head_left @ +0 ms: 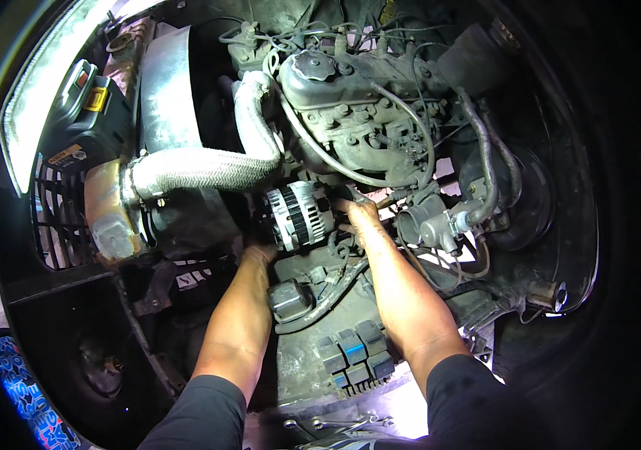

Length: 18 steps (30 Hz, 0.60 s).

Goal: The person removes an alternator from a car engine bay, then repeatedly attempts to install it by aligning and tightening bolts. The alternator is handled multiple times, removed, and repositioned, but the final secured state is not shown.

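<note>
A silver alternator (298,216) with black bands sits low in the engine bay, below the braided hose (193,169). My left hand (259,246) reaches in at its lower left end; the fingers are hidden in shadow behind it. My right hand (361,215) is at the alternator's right end, fingers curled by its dark rear part, and what they grip is partly hidden. Wiring and a small hose run just below the alternator, between my forearms.
Engine head (313,82) above; radiator with rusty tank (110,214) at left; black plastic case (84,120) upper left. Pipes and a metal housing (436,225) crowd the right. Relay block (356,352) and wrenches (335,422) lie near the bottom.
</note>
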Each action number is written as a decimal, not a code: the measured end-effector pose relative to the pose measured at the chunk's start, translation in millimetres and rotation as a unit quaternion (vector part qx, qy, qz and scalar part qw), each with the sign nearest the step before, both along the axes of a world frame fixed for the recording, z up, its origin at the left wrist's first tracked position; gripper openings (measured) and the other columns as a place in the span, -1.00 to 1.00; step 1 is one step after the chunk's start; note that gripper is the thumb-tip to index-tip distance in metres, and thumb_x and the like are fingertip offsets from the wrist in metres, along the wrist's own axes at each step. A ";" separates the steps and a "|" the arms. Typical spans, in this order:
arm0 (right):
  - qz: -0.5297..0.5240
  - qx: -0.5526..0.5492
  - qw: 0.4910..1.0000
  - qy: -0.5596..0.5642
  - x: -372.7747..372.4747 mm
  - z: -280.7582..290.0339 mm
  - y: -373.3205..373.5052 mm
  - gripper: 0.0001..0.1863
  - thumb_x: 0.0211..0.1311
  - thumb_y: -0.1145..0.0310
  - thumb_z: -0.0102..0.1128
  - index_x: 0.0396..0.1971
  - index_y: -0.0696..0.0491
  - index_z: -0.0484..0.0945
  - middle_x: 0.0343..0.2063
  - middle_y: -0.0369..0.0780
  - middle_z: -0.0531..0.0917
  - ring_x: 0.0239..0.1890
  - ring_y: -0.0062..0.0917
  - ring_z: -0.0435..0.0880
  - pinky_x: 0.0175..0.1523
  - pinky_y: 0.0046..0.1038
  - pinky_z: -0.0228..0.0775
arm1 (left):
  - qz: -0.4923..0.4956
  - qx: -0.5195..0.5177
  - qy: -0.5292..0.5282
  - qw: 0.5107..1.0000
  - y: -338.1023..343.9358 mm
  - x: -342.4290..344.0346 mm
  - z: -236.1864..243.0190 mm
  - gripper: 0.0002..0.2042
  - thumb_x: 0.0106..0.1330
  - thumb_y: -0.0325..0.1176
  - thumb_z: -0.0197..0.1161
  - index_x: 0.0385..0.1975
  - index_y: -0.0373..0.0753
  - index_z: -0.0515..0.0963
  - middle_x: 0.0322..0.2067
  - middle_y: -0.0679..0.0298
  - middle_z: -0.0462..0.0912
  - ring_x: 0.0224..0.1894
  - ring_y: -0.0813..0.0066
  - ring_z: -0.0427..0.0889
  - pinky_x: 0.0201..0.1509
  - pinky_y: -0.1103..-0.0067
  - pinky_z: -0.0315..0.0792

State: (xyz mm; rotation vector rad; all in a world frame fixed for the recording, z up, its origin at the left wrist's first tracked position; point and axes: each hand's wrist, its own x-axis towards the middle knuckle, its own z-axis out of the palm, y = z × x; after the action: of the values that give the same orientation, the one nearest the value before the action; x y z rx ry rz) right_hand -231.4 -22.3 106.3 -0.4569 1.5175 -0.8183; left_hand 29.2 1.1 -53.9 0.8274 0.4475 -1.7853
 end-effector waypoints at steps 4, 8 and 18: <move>-0.008 0.013 1.000 0.023 1.3 -10.4 -3.7 -0.37 0.20 0.25 0.40 0.31 -0.02 0.56 0.13 -0.14 0.70 0.24 -0.19 0.60 0.33 0.11 0.36 | -0.041 -0.023 -0.027 0.999 5.7 -14.6 37.0 -0.63 0.59 -0.02 0.03 0.10 -0.10 0.62 0.03 0.16 0.73 0.10 0.07 0.70 0.31 -0.01 0.50; -0.078 0.009 0.997 -0.003 -0.1 -5.8 -3.7 -0.65 0.13 0.34 0.44 -0.11 0.18 0.67 -0.15 -0.16 0.72 -0.12 -0.34 0.64 0.07 -0.16 0.44 | -0.015 -0.007 0.004 1.000 15.2 -20.8 68.5 -0.62 0.60 -0.11 -0.02 0.09 -0.23 0.62 0.06 0.06 0.72 0.12 -0.01 0.69 0.32 -0.10 0.50; -0.098 -0.037 0.994 0.018 1.2 78.8 34.3 -0.85 0.00 0.40 0.44 -0.59 0.01 0.59 -0.65 -0.43 0.44 -0.68 -0.67 0.28 -0.55 -0.45 0.06 | -0.054 0.061 -0.080 0.993 41.4 -14.1 199.5 -0.56 0.62 -0.21 -0.20 -0.03 -0.28 0.68 -0.01 0.04 0.77 0.03 0.09 0.76 0.31 -0.04 0.53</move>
State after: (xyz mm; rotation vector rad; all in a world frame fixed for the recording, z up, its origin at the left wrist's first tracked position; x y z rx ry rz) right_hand -230.2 12.1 185.1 -0.3826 1.5855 -1.0279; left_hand 15.1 42.6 145.6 1.0895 0.4151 -1.7881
